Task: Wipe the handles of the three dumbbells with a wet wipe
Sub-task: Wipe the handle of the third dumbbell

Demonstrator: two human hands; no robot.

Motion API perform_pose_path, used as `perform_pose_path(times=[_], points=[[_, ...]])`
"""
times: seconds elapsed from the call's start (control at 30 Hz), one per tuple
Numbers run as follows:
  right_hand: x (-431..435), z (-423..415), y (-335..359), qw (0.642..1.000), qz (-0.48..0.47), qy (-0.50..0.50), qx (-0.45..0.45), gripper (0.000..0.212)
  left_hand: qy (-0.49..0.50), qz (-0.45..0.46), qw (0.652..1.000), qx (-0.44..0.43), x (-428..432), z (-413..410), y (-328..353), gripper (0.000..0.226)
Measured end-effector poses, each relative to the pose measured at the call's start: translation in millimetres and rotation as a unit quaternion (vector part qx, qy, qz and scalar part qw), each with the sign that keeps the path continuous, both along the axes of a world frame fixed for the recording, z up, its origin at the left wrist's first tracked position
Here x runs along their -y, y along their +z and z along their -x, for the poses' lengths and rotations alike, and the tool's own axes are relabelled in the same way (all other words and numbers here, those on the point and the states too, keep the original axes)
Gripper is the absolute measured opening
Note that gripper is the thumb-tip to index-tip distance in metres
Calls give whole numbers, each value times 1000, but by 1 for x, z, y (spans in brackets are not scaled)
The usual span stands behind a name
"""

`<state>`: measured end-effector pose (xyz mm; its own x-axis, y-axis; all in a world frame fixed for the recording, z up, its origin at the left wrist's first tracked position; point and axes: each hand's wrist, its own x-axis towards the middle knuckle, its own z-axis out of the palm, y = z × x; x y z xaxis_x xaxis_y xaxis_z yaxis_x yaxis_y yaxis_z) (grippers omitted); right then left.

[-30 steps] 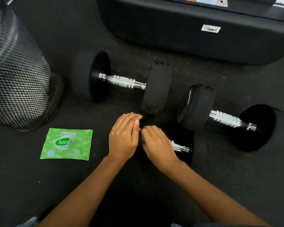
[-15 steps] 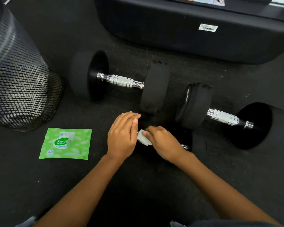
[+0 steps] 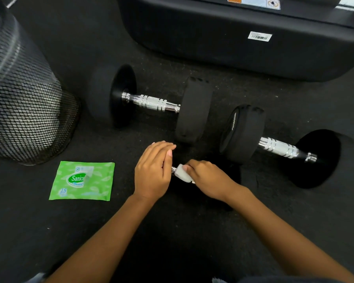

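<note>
Both your forearms reach in from the bottom of the frame and meet at centre. Your left hand [image 3: 153,172] lies palm-down, fingers straight and together. Your right hand [image 3: 207,179] is curled, fingertips [image 3: 187,167] pinched in a tight grip.

The right hand [image 3: 207,178] presses a white wipe [image 3: 182,173] around the nearest dumbbell's handle [image 3: 174,170] (left hand [image 3: 153,170] flat beside it).

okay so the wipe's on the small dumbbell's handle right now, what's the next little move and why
Probably slide the white wet wipe, pinched by the right hand, rightwards along the small near dumbbell's chrome handle. The wipe sits at the handle's left end beside the left hand, which appears to steady that end, so the rest likely remains unwiped.
</note>
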<state>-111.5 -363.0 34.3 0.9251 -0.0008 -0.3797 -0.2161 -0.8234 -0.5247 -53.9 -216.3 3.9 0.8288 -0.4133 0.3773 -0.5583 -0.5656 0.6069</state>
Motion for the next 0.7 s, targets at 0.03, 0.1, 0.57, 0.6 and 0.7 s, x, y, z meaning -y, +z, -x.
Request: perform_pose_path(times=[0.03,0.1,0.57,0.6,0.7], points=[[0,1,0,1000,8,4,3,34,1,0,1000,1,0,0,0,34],[-5,3,-2,999,24,18,45,31,2,2,1000,4,0,0,-1,34],[-27,18,-12,968,68,0,243,30,4,3,1000,1,0,0,-1,35],[-30,16,-13,966,71,6,249,29,3,5,1000,1,0,0,-1,35],[-27,20,-14,964,83,28,253,31,1,2,1000,3,0,1,0,35]])
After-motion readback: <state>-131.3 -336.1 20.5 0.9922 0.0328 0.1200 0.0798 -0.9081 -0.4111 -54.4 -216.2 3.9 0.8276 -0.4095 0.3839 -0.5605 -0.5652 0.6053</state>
